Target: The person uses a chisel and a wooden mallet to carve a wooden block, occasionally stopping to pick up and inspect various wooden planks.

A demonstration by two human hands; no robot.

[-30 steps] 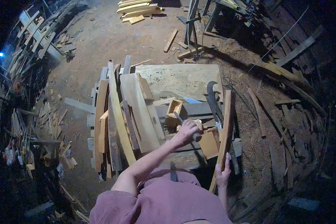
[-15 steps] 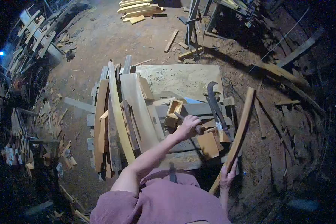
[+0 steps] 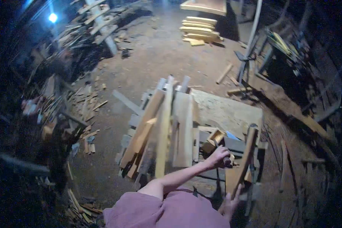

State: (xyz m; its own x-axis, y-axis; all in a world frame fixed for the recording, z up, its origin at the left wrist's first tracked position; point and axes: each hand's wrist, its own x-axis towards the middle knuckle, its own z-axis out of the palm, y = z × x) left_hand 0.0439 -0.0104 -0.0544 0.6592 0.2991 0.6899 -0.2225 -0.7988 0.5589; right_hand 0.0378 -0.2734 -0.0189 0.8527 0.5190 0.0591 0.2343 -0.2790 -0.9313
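My left hand [image 3: 219,156] is closed around the dark, rounded handle [image 3: 227,161] of a hand tool. Its thin shaft points up and left; I cannot make out its kind. Just beyond that hand sits a small hollow wooden box [image 3: 217,135]. My right hand [image 3: 228,203], blurred by motion, is around the lower end of a long wooden bar [image 3: 246,159]. The bar slants up and away over the right side of the worktop. Beneath it lies a flat wooden piece [image 3: 230,178], partly covered. The curved blade [image 3: 253,125] is mostly hidden behind the bar.
Long boards [image 3: 183,129] lie side by side on the worktop's left. A pale panel [image 3: 228,108] covers its far part. Stacked planks [image 3: 201,29] stand on the dirt floor ahead. Scrap wood [image 3: 89,140] litters the left, and a beam [image 3: 307,123] lies right.
The camera view has turned left, shifting the scene rightward and down. The bar has moved left relative to the worktop, across the curved blade. My left hand keeps its grip on the handle.
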